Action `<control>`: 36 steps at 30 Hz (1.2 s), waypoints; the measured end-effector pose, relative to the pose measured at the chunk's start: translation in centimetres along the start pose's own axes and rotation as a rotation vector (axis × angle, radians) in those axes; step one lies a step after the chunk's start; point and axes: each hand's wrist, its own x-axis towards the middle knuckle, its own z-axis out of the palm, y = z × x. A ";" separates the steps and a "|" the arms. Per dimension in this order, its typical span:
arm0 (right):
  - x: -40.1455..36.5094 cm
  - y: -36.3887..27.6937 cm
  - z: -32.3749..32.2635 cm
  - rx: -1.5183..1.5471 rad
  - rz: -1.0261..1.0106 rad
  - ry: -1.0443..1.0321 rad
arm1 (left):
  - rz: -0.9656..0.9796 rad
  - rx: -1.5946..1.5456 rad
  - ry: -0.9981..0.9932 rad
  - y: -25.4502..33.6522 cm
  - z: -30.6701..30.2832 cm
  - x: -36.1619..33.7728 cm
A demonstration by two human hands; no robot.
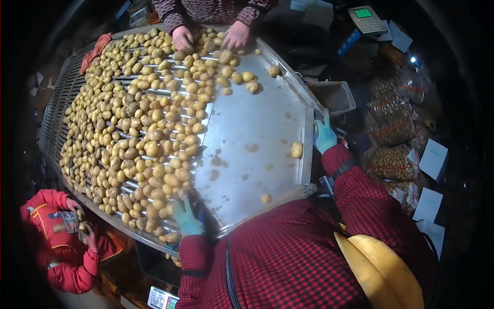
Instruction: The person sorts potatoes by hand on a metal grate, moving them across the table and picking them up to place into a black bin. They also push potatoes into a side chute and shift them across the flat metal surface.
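Note:
Many potatoes (pixel 144 118) cover the rollers on the left of a metal sorting table (pixel 252 123). My left hand (pixel 186 216), in a light blue-green glove, lies with its fingers apart at the near edge of the potatoes, touching or just over them. My right hand (pixel 325 135), gloved alike, rests at the table's right rim with its fingers stretched out and holds nothing. A single potato (pixel 297 150) lies on the metal plate left of it, and a smaller potato (pixel 266 198) lies nearer to me.
A co-worker's hands (pixel 235 36) reach among potatoes at the far side. Another person in a red jacket (pixel 51 226) holds potatoes at lower left. A bin (pixel 334 98), filled bags (pixel 393 162), white boxes (pixel 433 158) and a scale (pixel 366 20) stand at right. A red cloth (pixel 95 52) hangs upper left.

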 end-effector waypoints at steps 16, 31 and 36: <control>-1.9 2.4 -2.3 0.243 -0.186 0.285 | -0.072 -0.025 0.002 0.4 0.3 -0.3; 14.9 -23.8 3.2 -0.088 -0.388 -0.072 | -0.162 0.173 -0.132 0.7 0.1 0.0; 9.6 -21.7 3.1 -0.233 -0.664 -0.136 | -0.154 0.190 -0.175 1.3 -0.2 0.3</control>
